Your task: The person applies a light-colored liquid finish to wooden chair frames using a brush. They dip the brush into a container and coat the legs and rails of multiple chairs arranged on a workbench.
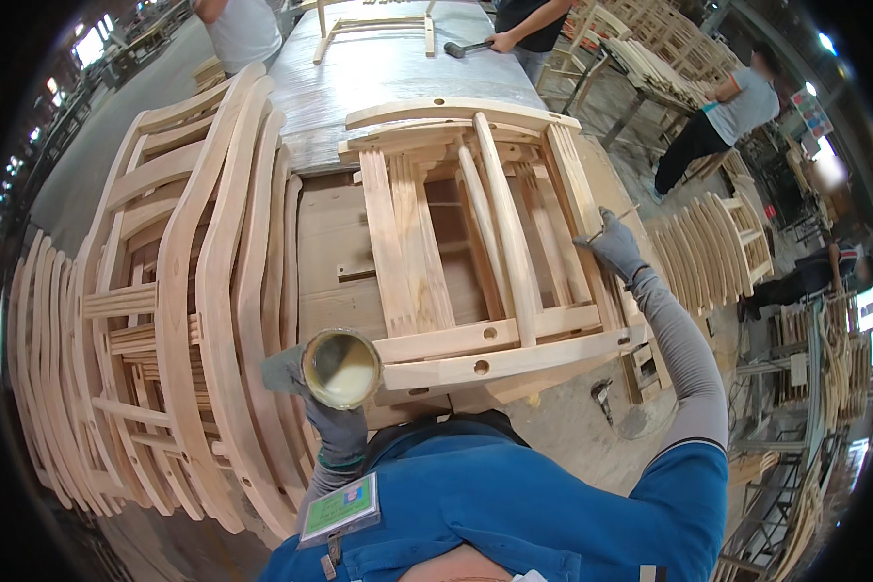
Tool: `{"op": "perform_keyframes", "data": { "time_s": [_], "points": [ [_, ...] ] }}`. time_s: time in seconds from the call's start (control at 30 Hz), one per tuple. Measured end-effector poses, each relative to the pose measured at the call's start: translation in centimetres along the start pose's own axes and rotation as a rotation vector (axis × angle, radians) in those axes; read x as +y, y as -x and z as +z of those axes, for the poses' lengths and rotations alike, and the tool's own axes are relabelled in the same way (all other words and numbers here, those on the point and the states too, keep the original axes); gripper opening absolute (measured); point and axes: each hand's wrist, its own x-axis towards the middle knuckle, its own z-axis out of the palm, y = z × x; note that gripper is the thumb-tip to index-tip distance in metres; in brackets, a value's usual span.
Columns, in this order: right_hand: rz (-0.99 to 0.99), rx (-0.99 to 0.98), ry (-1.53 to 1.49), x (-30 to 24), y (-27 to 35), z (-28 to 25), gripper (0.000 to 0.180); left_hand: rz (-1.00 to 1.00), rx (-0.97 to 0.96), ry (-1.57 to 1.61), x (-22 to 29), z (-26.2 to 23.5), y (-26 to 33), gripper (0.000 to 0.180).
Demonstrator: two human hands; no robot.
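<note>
My left hand (337,427), in a grey glove, is closed around a cup (328,344) of cream-coloured, glue-like liquid, with its mouth facing up. My right hand (618,250), gloved too, is closed on a thin stick (627,211) beside the right side of a stack of pale wooden frames (563,170). What tip the stick has is too small to make out. The frames have slats, round bars and curved rails, and holes show in the near rail (480,368). Two round bars (502,223) slant across the top. The cup is just left of the stack's near corner.
Tall curved chair backs (179,233) lean in a dense row on the left. Behind the frames is a film-covered table (388,82); a co-worker's hand (502,42) there holds a black mallet (466,48). Other people and stacked chair parts (713,247) stand to the right.
</note>
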Motion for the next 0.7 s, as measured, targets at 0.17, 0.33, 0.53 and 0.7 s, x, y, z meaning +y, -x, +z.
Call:
{"op": "perform_keyframes", "data": {
  "time_s": [0.17,0.33,0.53,0.7],
  "points": [
    [-0.08,0.022,-0.289,-0.3,-0.2,-0.1,0.069,-0.241,0.242,0.119,2.6,1.3,-0.4,0.056],
    [-0.148,0.016,-0.276,-3.4,-4.1,-2.2,0.063,-0.166,0.268,-0.092,3.3,0.8,-4.5,0.05],
    [-0.066,-0.074,-0.349,-6.4,-9.0,0.5,0.059,-0.462,0.44,0.704,-1.1,3.8,-10.7,0.051],
    [-0.127,0.047,-0.362,-3.5,-9.5,1.7,0.058,-0.542,0.324,1.037,-0.3,5.5,-10.7,0.051]
  ]
}}
